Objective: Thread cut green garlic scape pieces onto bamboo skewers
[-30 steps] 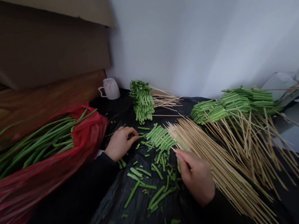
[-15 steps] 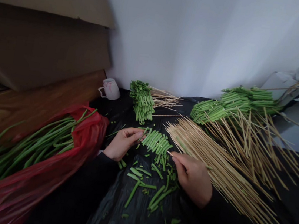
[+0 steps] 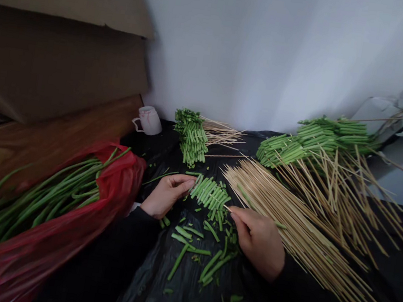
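Note:
In the middle, a row of cut green bean pieces (image 3: 210, 194) lies side by side, threaded on a bamboo skewer (image 3: 228, 208). My right hand (image 3: 260, 240) is closed, with thumb and forefinger pinching the skewer's end at the right of the row. At the row's left end my left hand (image 3: 167, 194) is closed too, its thumb and forefinger on the outermost bean piece (image 3: 198, 180). The skewer's tip there is hidden. Loose bean pieces (image 3: 180, 261) and trimmings are scattered in front of the row.
A red plastic bag (image 3: 121, 179) of long green beans (image 3: 46, 198) stands left. Bare skewers (image 3: 300, 221) lie to the right. Behind are two piles of threaded beans (image 3: 192, 139), a white mug (image 3: 149, 120) and the wall. A cardboard box (image 3: 59, 59) is at upper left.
The outermost bean piece, tilted at my left fingertips before, now lies closer in line with the row. My left hand has shifted slightly; my right hand has barely moved.

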